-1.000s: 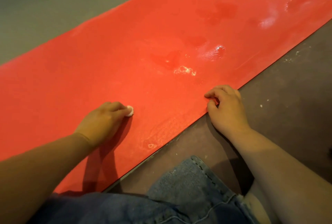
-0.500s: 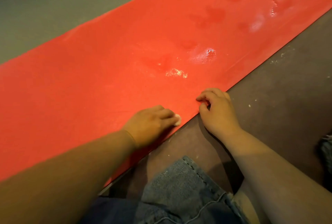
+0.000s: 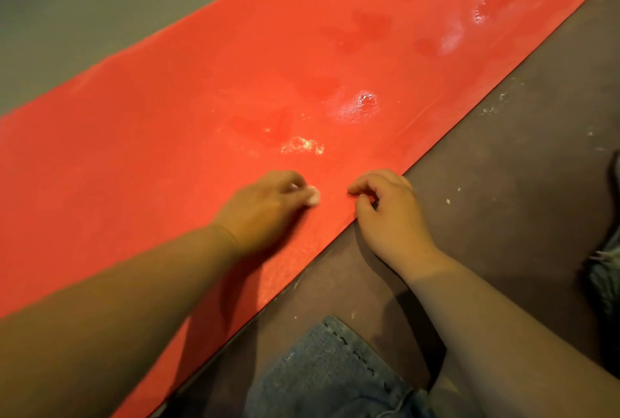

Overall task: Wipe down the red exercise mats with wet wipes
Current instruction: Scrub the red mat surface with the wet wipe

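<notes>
**Red exercise mat** [image 3: 167, 135]: one, flat on the floor [image 3: 503, 166], running on a diagonal from lower left to upper right. Its near long edge passes under both hands.

**Wet wipe** [image 3: 313, 196]: one small white wad on the mat, close to the near edge. Only its tip shows past the fingers.

**Left hand** [image 3: 265, 213]: palm down on the mat, fingers curled round the wet wipe and holding it against the surface. The forearm crosses the mat from the lower left.

**Right hand** [image 3: 392, 216]: lies across the mat's near edge, just beside the left hand. The fingers are bent and their tips are on the mat, with the heel over the floor. Whether it pinches the edge or only presses on it cannot be told.

**Wet patches** [image 3: 362, 105]: several, darker red and some glossy, spread along the mat beyond the hands toward the upper right.

**White streak** [image 3: 302, 145]: one pale smear on the mat, just beyond the two hands.

**White specks** [image 3: 448, 201]: scattered on the brown floor beside the mat.

**Denim garment** [image 3: 328, 374]: blue, with a stitched hem, at the bottom centre between the forearms.
</notes>
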`<action>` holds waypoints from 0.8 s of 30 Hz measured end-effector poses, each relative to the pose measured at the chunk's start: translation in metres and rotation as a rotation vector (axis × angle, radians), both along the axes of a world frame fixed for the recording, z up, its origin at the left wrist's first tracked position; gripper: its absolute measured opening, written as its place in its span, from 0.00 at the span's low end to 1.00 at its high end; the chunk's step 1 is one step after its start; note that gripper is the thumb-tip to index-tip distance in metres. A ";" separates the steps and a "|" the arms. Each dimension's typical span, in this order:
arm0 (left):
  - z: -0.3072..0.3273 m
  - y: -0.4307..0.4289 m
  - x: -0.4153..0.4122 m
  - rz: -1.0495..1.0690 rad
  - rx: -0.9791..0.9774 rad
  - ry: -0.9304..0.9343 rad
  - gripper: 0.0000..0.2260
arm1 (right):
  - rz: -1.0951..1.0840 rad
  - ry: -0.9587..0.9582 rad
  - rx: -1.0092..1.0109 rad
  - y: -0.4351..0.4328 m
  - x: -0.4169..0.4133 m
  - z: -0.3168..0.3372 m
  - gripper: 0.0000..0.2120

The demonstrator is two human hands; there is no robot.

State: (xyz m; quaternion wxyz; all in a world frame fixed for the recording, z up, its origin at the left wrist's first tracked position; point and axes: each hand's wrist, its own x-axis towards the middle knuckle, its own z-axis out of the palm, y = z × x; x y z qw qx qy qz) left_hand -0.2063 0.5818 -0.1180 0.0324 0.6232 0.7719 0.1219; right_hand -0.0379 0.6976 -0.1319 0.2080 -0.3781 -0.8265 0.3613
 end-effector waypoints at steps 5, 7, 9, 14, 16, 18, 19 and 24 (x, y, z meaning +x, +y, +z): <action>-0.001 0.003 -0.085 0.658 0.032 0.033 0.12 | -0.005 0.007 0.000 0.001 -0.002 -0.003 0.12; -0.004 0.020 -0.084 0.735 0.035 0.004 0.12 | -0.012 0.000 0.001 0.001 -0.004 -0.004 0.12; -0.005 0.047 -0.068 0.733 0.086 -0.096 0.13 | -0.019 0.001 0.003 0.001 -0.005 -0.005 0.12; -0.007 0.076 -0.010 0.354 0.135 -0.134 0.10 | -0.040 0.020 0.009 0.001 -0.006 -0.005 0.12; -0.003 0.061 -0.012 0.137 0.130 -0.069 0.10 | -0.030 0.023 0.009 0.002 -0.004 -0.005 0.12; -0.003 0.051 -0.038 0.003 0.065 0.004 0.11 | -0.017 0.023 -0.002 0.003 -0.002 -0.006 0.12; -0.002 0.048 -0.056 0.050 0.047 0.025 0.11 | -0.012 0.024 -0.010 0.003 -0.002 -0.006 0.12; -0.007 0.060 -0.096 0.606 0.071 0.002 0.13 | -0.026 0.030 -0.029 0.003 -0.005 -0.007 0.12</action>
